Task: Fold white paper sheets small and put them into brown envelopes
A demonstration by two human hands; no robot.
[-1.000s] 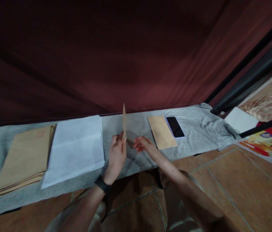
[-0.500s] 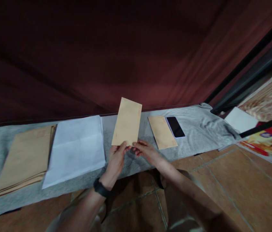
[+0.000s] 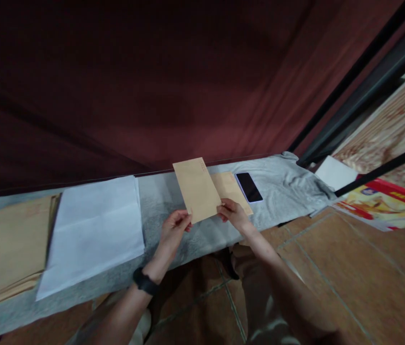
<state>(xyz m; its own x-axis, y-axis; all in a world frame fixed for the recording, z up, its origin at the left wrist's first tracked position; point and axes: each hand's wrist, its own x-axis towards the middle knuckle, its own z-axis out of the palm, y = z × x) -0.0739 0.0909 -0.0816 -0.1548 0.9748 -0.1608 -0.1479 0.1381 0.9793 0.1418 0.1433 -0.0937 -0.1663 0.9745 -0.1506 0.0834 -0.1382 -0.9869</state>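
Between my hands is a tan paper envelope [image 3: 197, 189] with small red print near its top right corner, tilted with its top leaning left. My left hand [image 3: 175, 227] pinches its lower left corner. The lower right edge is pinched by the fingers of my right hand [image 3: 234, 214]. Partly behind the held envelope, another tan envelope [image 3: 233, 184] lies on the grey cloth. A dark-screened phone [image 3: 249, 187] with a pale rim lies just right of that one.
On the grey cloth [image 3: 157, 201], left of my hands, lie white paper sheets [image 3: 96, 230] and a stack of larger brown envelopes [image 3: 11, 244]. Dark red fabric [image 3: 152, 105] hangs behind. To the right are black bars [image 3: 353, 86], a colourful printed box [image 3: 385, 201] and the tiled floor [image 3: 360, 268].
The held envelope has swung from leaning right to leaning left and moved right, now overlapping the envelope on the cloth. My hands have spread to its lower corners. The view has shifted right.
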